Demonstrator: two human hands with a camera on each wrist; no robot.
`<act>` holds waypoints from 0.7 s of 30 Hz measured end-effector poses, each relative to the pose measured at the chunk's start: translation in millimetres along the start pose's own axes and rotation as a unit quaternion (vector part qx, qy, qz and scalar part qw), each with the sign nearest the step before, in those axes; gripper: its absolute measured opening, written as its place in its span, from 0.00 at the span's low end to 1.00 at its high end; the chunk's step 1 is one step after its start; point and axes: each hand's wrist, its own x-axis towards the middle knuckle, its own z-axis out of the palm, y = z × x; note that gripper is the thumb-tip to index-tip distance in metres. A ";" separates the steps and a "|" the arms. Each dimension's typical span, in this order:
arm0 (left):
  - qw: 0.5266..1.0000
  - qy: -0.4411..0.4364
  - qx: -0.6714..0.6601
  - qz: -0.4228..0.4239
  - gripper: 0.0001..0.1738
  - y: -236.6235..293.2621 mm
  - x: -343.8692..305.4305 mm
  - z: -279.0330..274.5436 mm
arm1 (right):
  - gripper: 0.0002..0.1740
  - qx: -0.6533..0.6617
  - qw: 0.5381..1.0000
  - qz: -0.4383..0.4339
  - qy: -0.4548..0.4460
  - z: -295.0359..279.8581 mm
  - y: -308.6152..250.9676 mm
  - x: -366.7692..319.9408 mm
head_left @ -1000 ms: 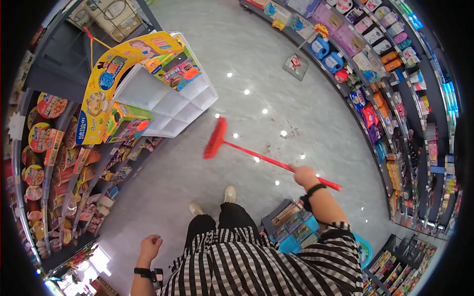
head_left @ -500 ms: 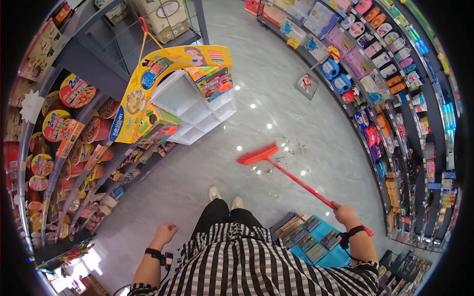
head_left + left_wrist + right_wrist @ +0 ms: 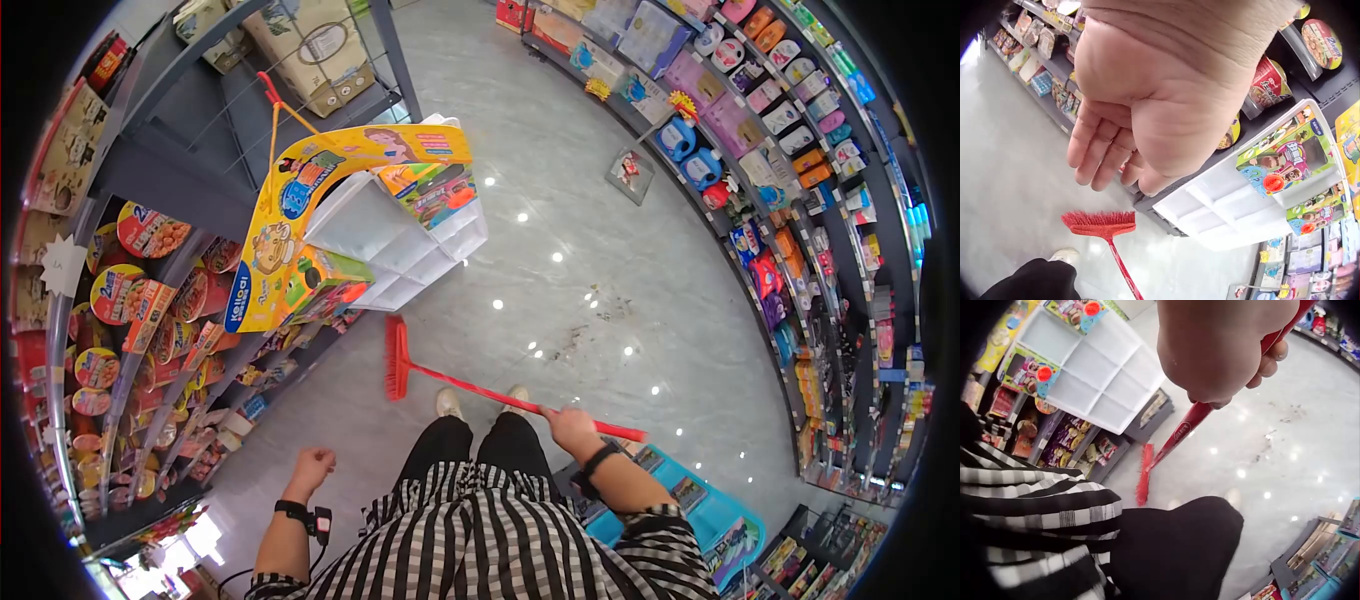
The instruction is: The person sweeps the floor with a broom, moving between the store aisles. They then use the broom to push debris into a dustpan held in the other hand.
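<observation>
Right hand [image 3: 574,432]: fingers curled round the handle of the red broom [image 3: 460,384], a short length of handle projecting past the grip. Right wrist view agrees: fingers wrapped about the handle.

Broom: head lies to the person's left, low in front of the white rack [image 3: 360,215], bristles facing left. Handle runs slantwise from there to the right hand, passing over the right shoe [image 3: 516,396] in head view. Whether the bristles touch the floor [image 3: 560,200] cannot be told.

Left hand [image 3: 310,470]: off the broom, hanging beside the body near the left shelves. Left wrist view shows the palm, fingers close together and loosely bent, free.

Floor: grey, glossy, dotted with light reflections. Dark dirt [image 3: 575,345] is scattered ahead of the feet and to the right, well apart from the broom head.

Rack: several compartments; colourful boxes [image 3: 325,285] at its near and far ends; curved yellow sign [image 3: 270,250] along its left side. Noodle cups [image 3: 152,230] fill the shelves at left. Bottles and packets line the long shelf [image 3: 770,280] at right. Blue bin [image 3: 735,492] with packages sits beside the right forearm. Clothing: striped shirt [image 3: 480,530], black trousers [image 3: 515,450]; a dark band [image 3: 292,510] on the left wrist.
</observation>
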 end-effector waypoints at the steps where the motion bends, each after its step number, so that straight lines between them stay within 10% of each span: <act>1: 0.999 0.009 -0.008 -0.036 0.11 -0.9 -9.8 1.7 | 0.23 0.001 1.000 -0.006 0.003 0.9 -2.8 17.3; 21: 0.997 -0.055 -0.029 -0.055 0.12 35.6 -7.6 90.9 | 0.23 -0.059 0.969 0.239 -0.022 -80.3 218.1 -152.7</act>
